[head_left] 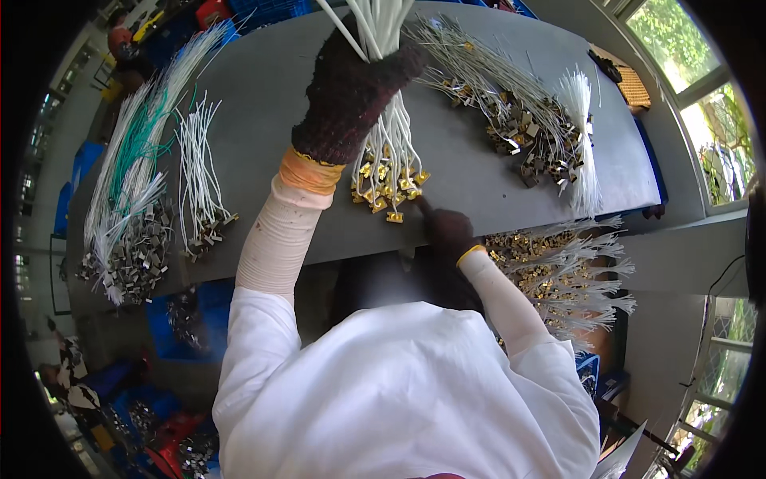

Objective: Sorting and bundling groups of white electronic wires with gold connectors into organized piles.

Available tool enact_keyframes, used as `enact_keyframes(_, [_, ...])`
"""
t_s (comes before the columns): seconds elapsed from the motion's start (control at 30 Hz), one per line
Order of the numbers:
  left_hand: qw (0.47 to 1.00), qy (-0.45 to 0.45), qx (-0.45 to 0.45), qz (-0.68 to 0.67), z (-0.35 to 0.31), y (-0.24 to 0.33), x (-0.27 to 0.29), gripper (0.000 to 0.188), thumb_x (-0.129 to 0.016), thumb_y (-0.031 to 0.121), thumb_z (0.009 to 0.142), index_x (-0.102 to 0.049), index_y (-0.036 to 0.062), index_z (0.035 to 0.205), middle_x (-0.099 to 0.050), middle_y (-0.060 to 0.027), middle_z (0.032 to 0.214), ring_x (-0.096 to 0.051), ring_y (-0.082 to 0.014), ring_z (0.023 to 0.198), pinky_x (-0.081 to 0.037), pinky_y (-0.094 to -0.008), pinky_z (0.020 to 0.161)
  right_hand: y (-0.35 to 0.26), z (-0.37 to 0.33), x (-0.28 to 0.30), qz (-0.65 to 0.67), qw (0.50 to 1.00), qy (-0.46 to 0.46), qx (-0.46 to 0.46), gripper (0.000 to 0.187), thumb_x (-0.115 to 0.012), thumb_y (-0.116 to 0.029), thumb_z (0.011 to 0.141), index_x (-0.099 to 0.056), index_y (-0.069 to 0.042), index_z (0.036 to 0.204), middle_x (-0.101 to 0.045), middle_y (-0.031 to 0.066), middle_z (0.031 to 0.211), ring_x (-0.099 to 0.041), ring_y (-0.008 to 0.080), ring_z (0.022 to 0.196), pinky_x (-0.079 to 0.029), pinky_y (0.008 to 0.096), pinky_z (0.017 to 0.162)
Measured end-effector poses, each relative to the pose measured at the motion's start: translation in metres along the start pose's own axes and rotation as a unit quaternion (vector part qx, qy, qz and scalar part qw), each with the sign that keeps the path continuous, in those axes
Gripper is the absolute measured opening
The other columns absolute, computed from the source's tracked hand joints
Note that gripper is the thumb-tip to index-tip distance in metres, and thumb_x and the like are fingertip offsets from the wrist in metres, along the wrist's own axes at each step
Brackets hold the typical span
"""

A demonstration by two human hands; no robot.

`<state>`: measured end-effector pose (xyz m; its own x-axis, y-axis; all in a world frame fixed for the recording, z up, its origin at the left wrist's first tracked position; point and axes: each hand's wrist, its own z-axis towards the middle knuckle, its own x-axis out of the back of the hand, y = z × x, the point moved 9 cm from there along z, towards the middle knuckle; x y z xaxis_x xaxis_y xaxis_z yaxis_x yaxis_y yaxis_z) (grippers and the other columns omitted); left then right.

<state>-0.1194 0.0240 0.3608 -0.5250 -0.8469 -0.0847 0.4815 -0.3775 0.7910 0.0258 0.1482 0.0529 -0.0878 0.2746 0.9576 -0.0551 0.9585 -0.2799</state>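
Observation:
My left hand (pixel 351 96), in a dark knitted glove, is closed round a thick bundle of white wires (pixel 383 28) at the far middle of the table. Below the fist the wires hang down toward me, and gold-coloured metal clips (pixel 391 184) sit on their ends. My right hand (pixel 449 231), gloved in the same dark knit, is at the table's near edge. One of its fingers is stretched out toward the lowest clips, just beside them. The other fingers are partly hidden, and nothing shows in that hand.
The grey table (pixel 263 136) carries white and green wires (pixel 144 136) at left, a smaller white bundle (pixel 199 160), and grey wires with metal clips (pixel 519 120) at right. More clipped bundles (pixel 550 271) lie beyond my right arm. Blue bins (pixel 191 319) stand below; a person (pixel 120 40) is far left.

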Motion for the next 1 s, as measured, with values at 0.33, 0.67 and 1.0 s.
enact_keyframes(0.33, [0.991, 0.065, -0.018, 0.115, 0.001, -0.009, 0.02, 0.03, -0.075, 0.034, 0.09, -0.073, 0.009, 0.107, -0.072, -0.0061, 0.083, -0.068, -0.0181, 0.071, -0.054, -0.0309, 0.072, -0.013, 0.027, 0.093, 0.131, 0.973, 0.178, 0.065, 0.058, -0.072, -0.024, 0.088, -0.052, -0.003, 0.138, -0.07, 0.0167, 0.108, -0.068, 0.0325, 0.103, -0.055, 0.0432, 0.086])
enact_keyframes(0.67, [0.968, -0.041, -0.074, 0.235, -0.053, 0.041, 0.032, 0.068, -0.074, 0.039, 0.09, -0.051, 0.0006, 0.141, -0.061, -0.014, 0.133, -0.061, -0.0227, 0.119, -0.048, -0.0353, 0.101, -0.106, 0.088, 0.256, 0.397, 0.868, 0.245, 0.169, 0.056, -0.074, -0.011, 0.088, -0.054, -0.004, 0.14, -0.069, 0.001, 0.085, -0.066, 0.0136, 0.08, -0.056, 0.0307, 0.082])
enact_keyframes(1.0, [0.872, -0.106, 0.256, 0.403, -0.223, -0.214, 0.079, 0.036, -0.063, 0.039, 0.089, -0.075, 0.0071, 0.1, -0.073, -0.0179, 0.101, -0.068, -0.0366, 0.095, -0.053, -0.0429, 0.085, -0.12, 0.081, 0.281, 0.459, 0.839, 0.194, 0.217, 0.045, -0.082, -0.012, 0.081, -0.063, -0.002, 0.121, -0.073, 0.0041, 0.095, -0.068, 0.0125, 0.085, -0.056, 0.0306, 0.08])
